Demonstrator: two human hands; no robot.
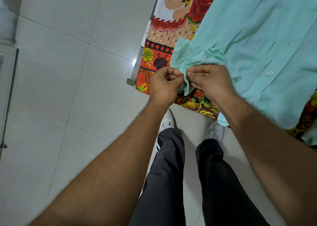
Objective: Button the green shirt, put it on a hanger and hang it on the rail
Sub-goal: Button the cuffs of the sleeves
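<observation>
Two hands pinch the edge of a pale green cloth shirt (257,28)

The left hand (164,83) and the right hand (211,84) are close together, almost touching. Each one is curled up and pinches a little bit of the shirt's edge between thumb and finger. The cloth is bunched up between them. I think they are working on a button there. The fingers hide it, so I cannot tell if it has gone in.

The shirt lies spread out on a bright sheet with red and yellow flowers (163,37). A bit of it hangs over the side, just by the hands. Two small round white buttons (269,73) show further along the front of the shirt. It is hard to tell if they are done up.

So the job looks like it is in its first part, the buttoning, and that part is not finished yet. No hanger and no rail can be seen from here. Putting the shirt on a hanger is still to do. Hanging it up is still to do too.

Under the arms you can see a shiny pale tiled floor (68,71), dark grey trousers (168,174) and white shoes (167,121).
</observation>
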